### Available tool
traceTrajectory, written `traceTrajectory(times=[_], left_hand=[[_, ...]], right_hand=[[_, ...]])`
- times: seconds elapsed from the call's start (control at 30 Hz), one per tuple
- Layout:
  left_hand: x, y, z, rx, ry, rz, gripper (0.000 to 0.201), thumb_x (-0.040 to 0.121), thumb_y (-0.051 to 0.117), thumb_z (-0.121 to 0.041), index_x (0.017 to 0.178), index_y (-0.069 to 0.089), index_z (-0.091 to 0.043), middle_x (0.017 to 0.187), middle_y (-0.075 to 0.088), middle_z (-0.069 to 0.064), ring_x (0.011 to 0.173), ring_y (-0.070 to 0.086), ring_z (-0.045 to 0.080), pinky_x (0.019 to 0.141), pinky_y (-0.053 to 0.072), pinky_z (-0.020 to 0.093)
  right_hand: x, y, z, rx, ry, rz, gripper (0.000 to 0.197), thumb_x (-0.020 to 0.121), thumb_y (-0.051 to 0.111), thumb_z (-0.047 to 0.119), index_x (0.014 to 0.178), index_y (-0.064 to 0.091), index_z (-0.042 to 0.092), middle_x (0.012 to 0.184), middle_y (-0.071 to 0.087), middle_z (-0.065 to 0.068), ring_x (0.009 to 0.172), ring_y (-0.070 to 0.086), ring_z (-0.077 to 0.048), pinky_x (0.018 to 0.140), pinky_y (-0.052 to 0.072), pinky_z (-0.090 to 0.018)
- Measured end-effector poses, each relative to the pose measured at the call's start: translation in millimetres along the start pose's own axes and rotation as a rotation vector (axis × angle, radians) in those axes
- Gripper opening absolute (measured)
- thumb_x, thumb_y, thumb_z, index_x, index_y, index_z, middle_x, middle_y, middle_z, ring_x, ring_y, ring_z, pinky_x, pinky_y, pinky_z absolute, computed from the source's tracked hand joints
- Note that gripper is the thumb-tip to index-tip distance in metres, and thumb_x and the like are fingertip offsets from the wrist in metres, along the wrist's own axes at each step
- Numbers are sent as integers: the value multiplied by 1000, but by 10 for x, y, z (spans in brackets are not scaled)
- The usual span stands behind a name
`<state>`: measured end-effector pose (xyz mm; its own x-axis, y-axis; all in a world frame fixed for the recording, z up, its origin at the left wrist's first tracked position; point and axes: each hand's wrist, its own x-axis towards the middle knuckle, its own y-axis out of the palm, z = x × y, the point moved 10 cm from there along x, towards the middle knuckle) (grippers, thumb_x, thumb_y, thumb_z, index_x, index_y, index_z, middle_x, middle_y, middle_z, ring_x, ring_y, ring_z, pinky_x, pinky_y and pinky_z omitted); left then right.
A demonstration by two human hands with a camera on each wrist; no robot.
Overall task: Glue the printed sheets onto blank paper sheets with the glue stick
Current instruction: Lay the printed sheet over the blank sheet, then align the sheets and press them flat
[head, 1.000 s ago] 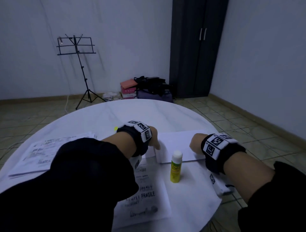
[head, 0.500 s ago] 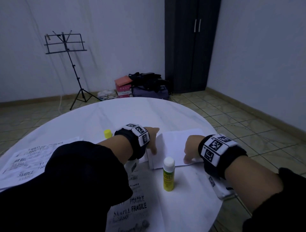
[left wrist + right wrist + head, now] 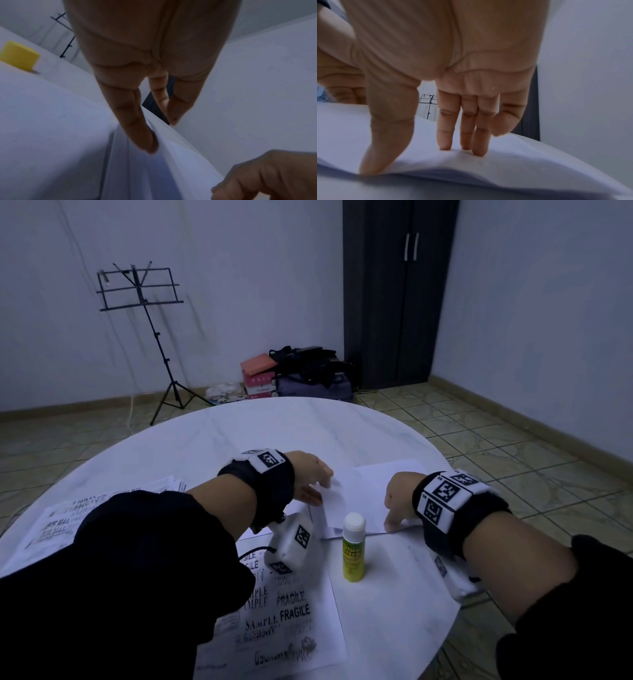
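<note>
The blank sheets (image 3: 363, 494) lie stacked on the table (image 3: 239, 433), long axis running left to right; the left hand (image 3: 310, 477) pinches their left edge between fingers and thumb. The right hand (image 3: 399, 501) presses straight fingers (image 3: 447, 129) on the near right part. The glue stick (image 3: 354, 547) stands upright just near of them, uncapped; a printed sheet (image 3: 284, 611) lies nearer left.

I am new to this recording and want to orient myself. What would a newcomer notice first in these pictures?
Both hands work on the blank paper sheets at the table's right side: the left hand lifts one edge, and the right hand presses its fingertips down. The glue stick stands upright just in front of them. A printed sheet reading FRAGILE lies nearer the person.
</note>
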<state>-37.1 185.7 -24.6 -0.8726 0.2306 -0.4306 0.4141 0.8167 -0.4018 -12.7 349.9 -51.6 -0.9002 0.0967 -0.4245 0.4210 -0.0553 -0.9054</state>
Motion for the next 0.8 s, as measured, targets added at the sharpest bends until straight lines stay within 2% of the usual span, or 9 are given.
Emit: traceTrajectory(times=[0.07,0.13,0.17,0.2,0.23,0.3,0.47,0.63,0.8], left_hand=[[-16,114,59,-29,-20,83,23,90,55,6,111,60,-2,113,57,19,65,61,25,48,57,26],[-55,176,71,-56,-19,118,19,87,57,9,105,61,3,97,64,18,59,66,22,47,55,25],[-50,173,74,-66,-17,112,15,86,56,12,98,61,4,87,64,16,56,65,21,46,55,25],[-39,162,73,-73,-15,99,13,85,55,15,91,60,4,80,62,15,57,63,22,46,55,25],[-31,144,70,-80,-14,84,13,85,55,16,87,59,4,78,60,15,59,61,22,46,56,26],[-10,106,67,-111,-17,66,12,86,54,16,84,58,5,78,59,15,61,57,22,47,56,25],[29,32,103,-216,-43,42,11,88,51,14,81,55,7,76,58,17,43,62,19,47,55,25],[18,10,121,-285,-38,47,11,89,50,12,84,56,5,77,60,15,42,63,16,45,52,20],[-40,-41,117,-299,-15,33,11,89,50,11,85,57,3,77,60,12,41,62,14,41,49,17]], right_hand=[[22,27,11,46,-16,12,40,51,71,37,47,36,16,62,39,-6,68,40,-21,65,30,-30],[-57,17,-12,46,8,3,26,57,68,33,53,46,20,70,46,-9,70,45,-22,62,33,-28],[-106,-4,-1,38,-7,-14,15,65,69,31,67,60,19,80,56,-10,77,53,-24,64,39,-28],[-105,12,-12,32,-33,-15,28,71,70,31,93,67,15,100,63,-9,92,59,-26,74,45,-29],[-122,-2,-34,37,-51,-40,51,74,73,34,118,60,12,120,60,-6,108,57,-24,86,45,-29],[-197,-46,-70,93,-61,-93,79,71,77,42,136,40,16,136,48,-1,121,48,-20,92,39,-27],[-246,-62,-136,121,-62,-135,74,76,67,53,135,37,22,136,44,-2,121,46,-21,89,38,-28],[-220,-83,-117,69,-23,-167,46,91,48,37,129,40,13,128,51,-7,105,52,-24,77,37,-27],[-153,-30,-164,-73,37,-188,41,90,49,33,125,40,13,127,47,-8,113,52,-27,82,38,-33]])
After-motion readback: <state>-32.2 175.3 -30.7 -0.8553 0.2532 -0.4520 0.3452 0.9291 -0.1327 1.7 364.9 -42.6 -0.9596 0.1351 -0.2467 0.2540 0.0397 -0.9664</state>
